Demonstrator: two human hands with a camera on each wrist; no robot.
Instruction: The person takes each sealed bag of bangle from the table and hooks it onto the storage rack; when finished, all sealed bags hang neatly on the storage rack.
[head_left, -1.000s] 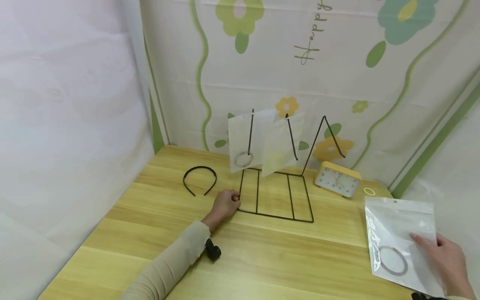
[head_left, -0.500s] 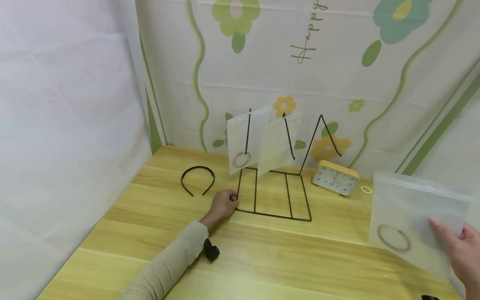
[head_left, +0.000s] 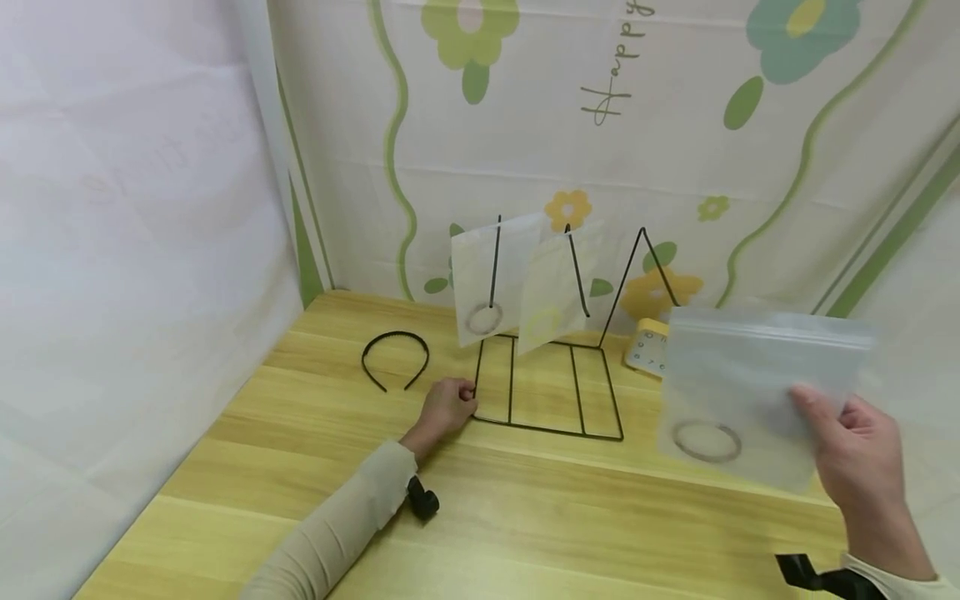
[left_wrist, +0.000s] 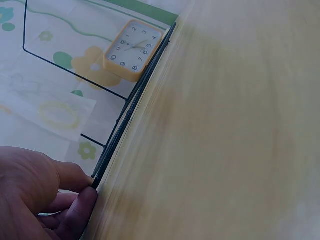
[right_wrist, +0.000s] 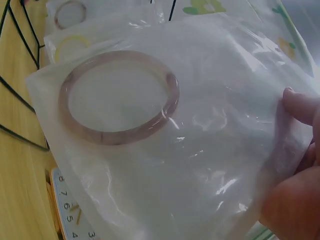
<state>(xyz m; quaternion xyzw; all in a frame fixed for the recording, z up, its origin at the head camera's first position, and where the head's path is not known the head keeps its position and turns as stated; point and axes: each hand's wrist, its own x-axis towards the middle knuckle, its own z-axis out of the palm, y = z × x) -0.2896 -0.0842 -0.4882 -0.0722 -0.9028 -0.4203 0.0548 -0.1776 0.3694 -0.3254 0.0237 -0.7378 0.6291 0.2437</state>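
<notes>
My left hand (head_left: 442, 408) pinches the front left corner of a black wire display rack (head_left: 566, 431) standing on the table. In the left wrist view, thumb and fingers (left_wrist: 72, 177) close on its base wire. My right hand (head_left: 862, 450) grips the right side of a clear zip bag (head_left: 765, 375), raised right of the rack. A pinkish-brown bangle (right_wrist: 110, 137) lies inside this bag. Two similar bags hang at the rack: the left bag (head_left: 472, 267) contains a brownish ring, the middle bag (head_left: 543, 283) a yellow one. The rack's right hook (head_left: 660, 267) bears no bag.
A yellow alarm clock (head_left: 645, 350) stands right of the rack, partly behind the held bag. Left of the rack lies a black headband (head_left: 397, 334). A flower-printed curtain (head_left: 525, 125) rises behind the wooden table (head_left: 525, 525).
My right hand has brought the bag leftward and up toward the rack, now covering part of the clock and the small yellow ring. My left hand stays at the rack's corner.
</notes>
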